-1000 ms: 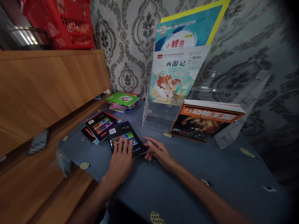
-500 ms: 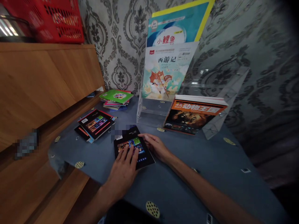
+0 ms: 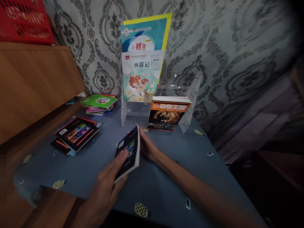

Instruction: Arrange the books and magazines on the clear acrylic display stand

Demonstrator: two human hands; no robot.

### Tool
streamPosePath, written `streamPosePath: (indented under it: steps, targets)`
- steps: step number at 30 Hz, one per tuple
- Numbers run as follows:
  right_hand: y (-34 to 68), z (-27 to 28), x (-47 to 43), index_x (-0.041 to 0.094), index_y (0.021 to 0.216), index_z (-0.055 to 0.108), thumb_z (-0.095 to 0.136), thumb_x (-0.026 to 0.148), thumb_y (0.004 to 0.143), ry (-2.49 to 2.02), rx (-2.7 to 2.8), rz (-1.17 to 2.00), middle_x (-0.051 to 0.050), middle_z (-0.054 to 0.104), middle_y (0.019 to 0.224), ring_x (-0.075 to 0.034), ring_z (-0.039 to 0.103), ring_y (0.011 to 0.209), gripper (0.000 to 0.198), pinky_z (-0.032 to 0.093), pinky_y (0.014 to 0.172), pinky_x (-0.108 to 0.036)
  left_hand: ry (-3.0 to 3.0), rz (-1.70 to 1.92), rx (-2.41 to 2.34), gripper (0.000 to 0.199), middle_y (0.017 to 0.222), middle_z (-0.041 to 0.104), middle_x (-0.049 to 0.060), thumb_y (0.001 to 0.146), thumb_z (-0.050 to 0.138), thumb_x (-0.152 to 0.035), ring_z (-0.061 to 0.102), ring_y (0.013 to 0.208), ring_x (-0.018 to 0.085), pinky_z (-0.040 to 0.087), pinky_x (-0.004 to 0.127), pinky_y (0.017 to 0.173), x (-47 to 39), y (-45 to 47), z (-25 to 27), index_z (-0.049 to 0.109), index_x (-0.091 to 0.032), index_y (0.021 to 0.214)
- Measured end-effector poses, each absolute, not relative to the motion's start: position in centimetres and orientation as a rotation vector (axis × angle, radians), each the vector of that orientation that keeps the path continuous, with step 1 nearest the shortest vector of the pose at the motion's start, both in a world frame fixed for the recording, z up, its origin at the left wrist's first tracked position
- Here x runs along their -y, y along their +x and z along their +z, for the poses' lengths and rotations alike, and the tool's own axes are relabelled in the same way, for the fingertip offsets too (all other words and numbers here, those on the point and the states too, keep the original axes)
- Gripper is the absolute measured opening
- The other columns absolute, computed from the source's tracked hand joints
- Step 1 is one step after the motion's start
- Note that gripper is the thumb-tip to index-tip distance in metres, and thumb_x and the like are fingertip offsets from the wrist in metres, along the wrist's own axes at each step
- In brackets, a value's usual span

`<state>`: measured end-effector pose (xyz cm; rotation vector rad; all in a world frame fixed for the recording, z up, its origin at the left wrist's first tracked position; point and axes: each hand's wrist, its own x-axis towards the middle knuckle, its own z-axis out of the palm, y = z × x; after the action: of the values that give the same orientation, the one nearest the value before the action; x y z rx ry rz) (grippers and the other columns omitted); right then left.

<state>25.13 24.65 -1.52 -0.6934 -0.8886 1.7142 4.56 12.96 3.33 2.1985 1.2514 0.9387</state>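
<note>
A black book (image 3: 131, 162) with a barcode and colourful pictures on its cover is tilted up off the table between my hands. My left hand (image 3: 108, 179) grips its near left edge, fingers on the cover and thumb below. Against the book's far right side lies my right hand (image 3: 147, 146), its fingers partly hidden behind the book. Beyond, a clear acrylic stand (image 3: 134, 121) holds an orange lion book (image 3: 166, 115) at its lower front. Higher up lean a pale illustrated book (image 3: 142, 77) and a teal, yellow-edged one (image 3: 155, 34).
Several black books (image 3: 77, 134) lie overlapped at the left of the blue tablecloth (image 3: 95, 166). Behind them sits a stack topped by a green book (image 3: 95, 100). A wooden cabinet (image 3: 35, 76) with a red basket (image 3: 26, 23) borders the left side.
The black book was lying nearly flat under my left hand; now it is raised and tilted, its right side lifted. My view has turned to the right.
</note>
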Motion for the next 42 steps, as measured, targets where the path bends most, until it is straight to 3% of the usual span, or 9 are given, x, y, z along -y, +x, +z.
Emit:
streamPosePath:
  steps: [5, 8, 12, 16, 20, 28, 33, 38, 42]
  targets:
    - [25.8, -1.6, -24.3, 0.030, 0.119, 0.064, 0.081, 0.048, 0.075, -0.656, 0.932, 1.689, -0.004, 0.066, 0.124, -0.019, 0.065, 0.103, 0.050, 0.056, 0.086, -0.035, 1.407, 1.333, -1.441, 0.048, 0.071, 0.072, 0.005, 0.084, 0.062, -0.062, 0.068, 0.072, 0.023, 0.058, 0.031, 0.064, -13.7, 4.5, 4.4, 0.078, -0.018, 0.097]
    - [26.4, -1.7, -24.3, 0.029, 0.113, 0.068, 0.086, 0.045, 0.070, -0.703, 0.882, 1.627, -0.001, 0.069, 0.103, -0.015, 0.064, 0.088, 0.050, 0.055, 0.072, -0.027, 1.069, 1.395, -1.404, 0.058, 0.060, 0.066, 0.001, 0.068, 0.074, -0.071, 0.062, 0.058, 0.018, 0.052, 0.026, 0.052, -15.2, 4.3, 4.5, 0.076, -0.017, 0.088]
    - [27.3, -1.6, -24.4, 0.022, 0.097, 0.071, 0.090, 0.048, 0.063, -0.828, 0.880, 1.543, 0.005, 0.060, 0.073, -0.004, 0.044, 0.051, 0.047, 0.031, 0.040, -0.014, 0.831, 1.446, -1.304, 0.068, 0.066, 0.069, 0.000, 0.056, 0.082, -0.069, 0.067, 0.061, 0.020, 0.055, 0.028, 0.055, -17.7, 4.0, 4.0, 0.073, -0.015, 0.096]
    - [27.8, -1.5, -24.0, 0.018, 0.090, 0.067, 0.087, 0.053, 0.062, -0.943, 0.941, 1.492, 0.009, 0.051, 0.060, -0.002, 0.029, 0.040, 0.049, 0.015, 0.031, -0.015, 0.837, 1.456, -1.212, 0.069, 0.074, 0.073, 0.001, 0.055, 0.086, -0.062, 0.070, 0.066, 0.020, 0.057, 0.027, 0.058, -19.7, 3.6, 2.8, 0.069, -0.014, 0.103]
    - [28.3, -1.6, -22.9, 0.019, 0.088, 0.061, 0.087, 0.054, 0.062, -0.986, 1.001, 1.452, 0.012, 0.044, 0.051, -0.003, 0.031, 0.035, 0.051, 0.025, 0.029, -0.016, 0.961, 1.356, -1.224, 0.071, 0.077, 0.073, 0.002, 0.057, 0.085, -0.061, 0.069, 0.065, 0.018, 0.054, 0.026, 0.059, -21.3, 2.8, 1.4, 0.066, -0.013, 0.105]
    - [29.3, -1.5, -19.2, 0.022, 0.112, 0.046, 0.089, 0.049, 0.061, -1.069, 1.130, 1.626, 0.006, 0.067, 0.068, -0.013, 0.064, 0.051, 0.072, 0.051, 0.040, -0.020, 1.535, 0.883, -1.165, 0.064, 0.090, 0.076, 0.007, 0.072, 0.071, -0.064, 0.068, 0.078, 0.021, 0.052, 0.029, 0.069, -27.5, 0.4, 1.4, 0.070, -0.012, 0.108]
    - [30.6, -0.5, -18.0, 0.016, 0.090, 0.056, 0.075, 0.066, 0.072, -1.150, 1.282, 1.805, -0.002, 0.069, 0.068, -0.015, 0.069, 0.055, 0.056, 0.050, 0.044, -0.020, 1.866, 0.485, -0.942, 0.062, 0.099, 0.077, 0.007, 0.080, 0.058, -0.067, 0.068, 0.090, 0.025, 0.053, 0.034, 0.079, -32.4, 0.4, 2.1, 0.073, -0.014, 0.108]
    - [31.0, -0.7, -18.4, 0.017, 0.081, 0.060, 0.069, 0.074, 0.072, -1.270, 1.354, 1.596, -0.001, 0.064, 0.064, -0.011, 0.059, 0.048, 0.058, 0.044, 0.043, -0.022, 2.353, 0.294, -1.121, 0.041, 0.115, 0.074, 0.008, 0.096, 0.047, -0.046, 0.065, 0.107, 0.025, 0.047, 0.037, 0.096, -32.4, 2.7, 1.7, 0.071, -0.019, 0.116]
    - [29.6, -0.7, -18.3, 0.018, 0.077, 0.063, 0.055, 0.056, 0.090, -1.315, 1.700, 1.055, -0.002, 0.064, 0.066, -0.014, 0.058, 0.057, 0.041, 0.046, 0.053, -0.027, 2.671, 0.434, -1.303, 0.036, 0.133, 0.062, 0.012, 0.099, 0.046, -0.034, 0.057, 0.124, 0.027, 0.043, 0.044, 0.106, -27.4, 5.2, 0.8, 0.061, -0.020, 0.129]
